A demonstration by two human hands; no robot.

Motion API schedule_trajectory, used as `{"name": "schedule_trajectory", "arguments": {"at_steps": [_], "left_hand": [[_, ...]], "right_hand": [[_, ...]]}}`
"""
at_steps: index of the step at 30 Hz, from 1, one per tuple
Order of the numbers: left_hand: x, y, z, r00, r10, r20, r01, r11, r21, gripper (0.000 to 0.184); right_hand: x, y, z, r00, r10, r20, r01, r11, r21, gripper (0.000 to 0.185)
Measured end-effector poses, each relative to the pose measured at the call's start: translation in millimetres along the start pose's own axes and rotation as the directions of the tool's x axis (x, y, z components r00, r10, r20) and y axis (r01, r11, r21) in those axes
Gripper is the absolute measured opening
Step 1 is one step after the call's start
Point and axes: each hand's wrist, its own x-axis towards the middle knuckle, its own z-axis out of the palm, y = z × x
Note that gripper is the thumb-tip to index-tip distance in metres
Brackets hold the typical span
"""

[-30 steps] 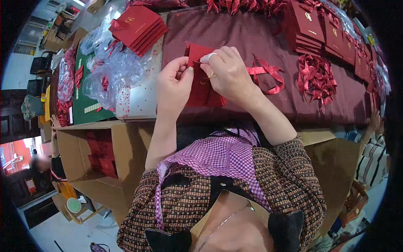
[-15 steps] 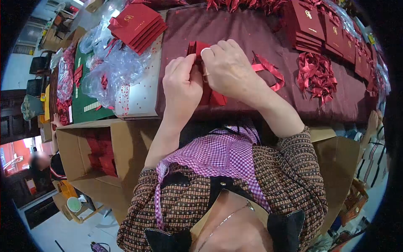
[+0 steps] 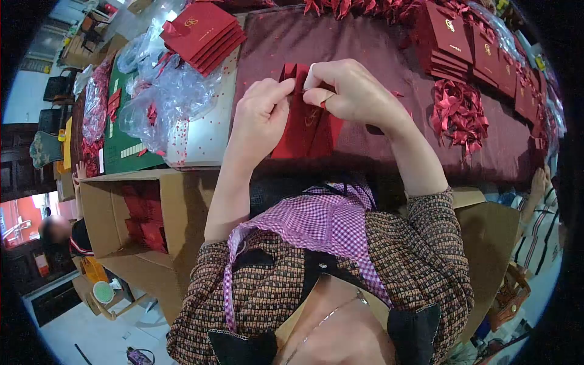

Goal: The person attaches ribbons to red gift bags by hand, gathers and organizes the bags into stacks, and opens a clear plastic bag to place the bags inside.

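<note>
A dark red paper gift bag (image 3: 294, 135) with a gold mark stands on the cloth-covered table in front of me. My left hand (image 3: 263, 112) is closed at the left of the bag's top edge, thumb and forefinger pinching it. At the right of that edge, my right hand (image 3: 356, 94) is closed in a pinch, with a bit of red ribbon (image 3: 323, 105) at its fingers. White wrapping covers its forefinger. The hand hides most of the ribbon, though a scrap shows beyond the wrist.
Stacked red bags (image 3: 204, 36) lie upper left beside clear plastic bags (image 3: 170, 97). A heap of red ribbons (image 3: 459, 115) sits to the right, below rows of finished-looking bags (image 3: 450, 36). An open carton (image 3: 121, 188) holding red bags stands lower left. Other people are at both sides.
Both hands have shifted, uncovering more of the bag's front. My right hand has turned, and the ribbon loop that lay to its right is now mostly out of sight.
</note>
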Motion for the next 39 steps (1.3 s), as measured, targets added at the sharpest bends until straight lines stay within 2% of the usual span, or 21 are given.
{"name": "schedule_trajectory", "arguments": {"at_steps": [4,6,9,10,12,15,18,19,20,22,23,25,26,27,28,29,32,34,36,38,39], "left_hand": [[1,0,5,0.999,-0.004,-0.043,0.004,1.0,0.0,0.017],[1,0,6,0.997,0.001,-0.074,-0.004,0.999,-0.039,0.014],[3,2,7,0.998,-0.007,-0.064,0.003,0.998,-0.06,0.012],[4,3,6,0.998,-0.005,-0.065,0.001,0.998,-0.06,0.012],[5,7,5,1.0,-0.013,0.001,0.013,0.999,-0.034,0.011],[4,8,8,0.996,-0.085,0.013,0.086,0.994,-0.063,0.008],[-3,-2,11,0.962,-0.274,0.006,0.267,0.933,-0.242,0.003],[-5,-3,8,0.927,-0.375,0.008,0.357,0.874,-0.329,0.006],[-8,-7,2,0.836,-0.548,0.018,0.478,0.713,-0.512,0.007],[-5,-22,-11,0.811,-0.569,-0.132,0.324,0.627,-0.708,0.008],[-7,-38,-21,0.786,-0.599,-0.154,0.288,0.575,-0.766,0.01],[-6,-52,-34,0.776,-0.608,-0.168,0.322,0.611,-0.723,0.011],[-5,-50,-34,0.777,-0.6,-0.192,0.39,0.698,-0.601,0.013],[-3,-45,-31,0.818,-0.479,-0.32,0.388,0.869,-0.308,0.014],[-3,-37,-29,0.86,-0.321,-0.397,0.358,0.933,0.021,0.016],[-5,-31,-28,0.887,-0.201,-0.416,0.279,0.951,0.134,0.015],[-5,17,-22,0.964,-0.24,-0.114,0.25,0.965,0.083,0.008],[-17,1,-7,0.993,-0.083,0.088,0.066,0.981,0.182,0.007],[-17,0,-1,0.993,-0.095,0.071,0.078,0.975,0.207,0.007],[-19,-9,-2,0.962,-0.272,0.012,0.269,0.957,0.109,0.009],[-19,-15,-5,0.972,-0.234,-0.027,0.235,0.956,0.178,0.008]], "right_hand": [[-2,4,-1,0.998,-0.064,0.005,0.064,0.997,-0.052,0.012],[-3,7,-6,0.995,-0.069,0.07,0.067,0.997,0.022,0.016],[-1,10,-22,0.98,0.187,0.062,-0.197,0.921,0.337,0.021],[1,7,-26,0.98,0.186,-0.062,-0.166,0.955,0.246,0.022],[6,19,-17,0.975,-0.184,-0.128,0.201,0.971,0.133,0.023],[6,17,-12,0.926,-0.377,-0.018,0.377,0.926,-0.022,0.025],[3,18,-14,0.952,-0.307,0.001,0.306,0.95,0.054,0.023],[2,20,-15,0.955,-0.297,0.014,0.295,0.953,0.072,0.022],[-1,22,-17,0.955,-0.296,0.013,0.294,0.953,0.074,0.022],[-6,26,-23,0.993,-0.105,0.054,0.09,0.969,0.23,0.02],[-6,27,-24,0.993,-0.102,0.054,0.088,0.97,0.228,0.02],[-5,31,-26,0.987,-0.16,0.025,0.157,0.984,0.085,0.018],[-5,33,-27,0.982,-0.19,0.012,0.19,0.982,0.01,0.017],[-4,33,-28,0.982,-0.186,0.008,0.186,0.982,0.007,0.017],[-2,33,-26,0.989,-0.144,0.019,0.143,0.988,0.065,0.016],[0,34,-25,0.994,-0.103,0.032,0.098,0.988,0.121,0.016],[7,41,-18,0.995,-0.09,0.045,0.085,0.991,0.106,0.014],[7,52,-16,0.994,-0.081,0.078,0.072,0.992,0.105,0.021],[5,47,-18,0.999,-0.009,0.035,0.004,0.989,0.149,0.026],[0,56,-21,0.998,0.038,-0.044,-0.028,0.975,0.219,0.042],[-6,65,-26,0.996,0.04,-0.086,-0.029,0.992,0.123,0.042]]}}
